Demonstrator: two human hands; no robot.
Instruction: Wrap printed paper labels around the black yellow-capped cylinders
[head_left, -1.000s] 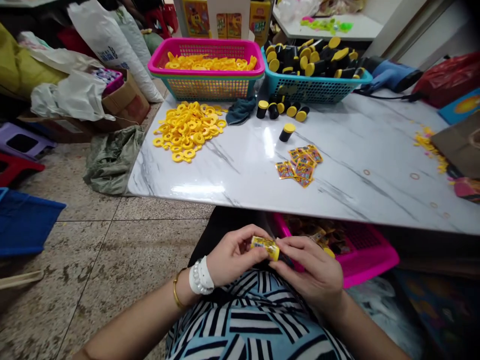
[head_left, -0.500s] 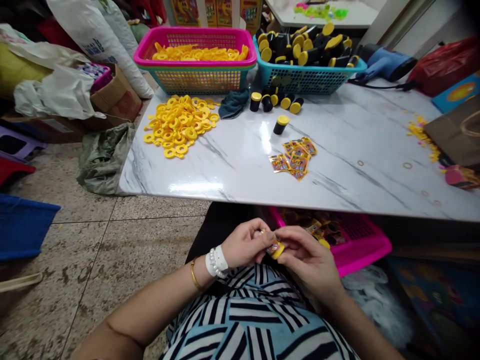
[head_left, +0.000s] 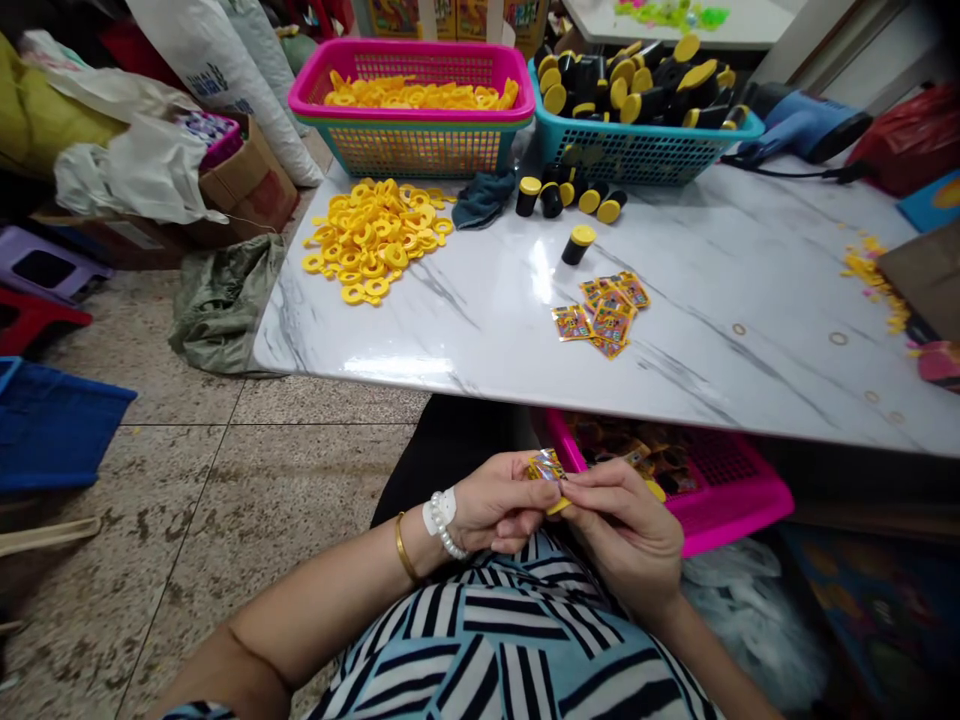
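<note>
Over my lap, my left hand (head_left: 501, 505) and my right hand (head_left: 619, 520) meet around one small black tube with a yellow cap (head_left: 556, 505). A colourful sticker (head_left: 546, 466) lies against the tube under my left fingertips. Both hands are closed on it. On the marble table (head_left: 720, 370) lie a small heap of the same stickers (head_left: 604, 318) and a single upright capped tube (head_left: 577, 244). A pink basket (head_left: 739, 510) with finished pieces sits below the table edge, just right of my hands.
A pile of yellow rings (head_left: 373, 240) lies at the table's left, behind it a pink basket of rings (head_left: 420, 100). A teal basket of black tubes (head_left: 637, 110) stands at the back, a blue heat gun (head_left: 806, 125) to its right. Bags and boxes (head_left: 150, 170) crowd the floor on the left.
The tube has turned in my hands, from lying sideways with the sticker facing up to cap-down. The sticker now stands up above my fingers. The camera view shifted slightly.
</note>
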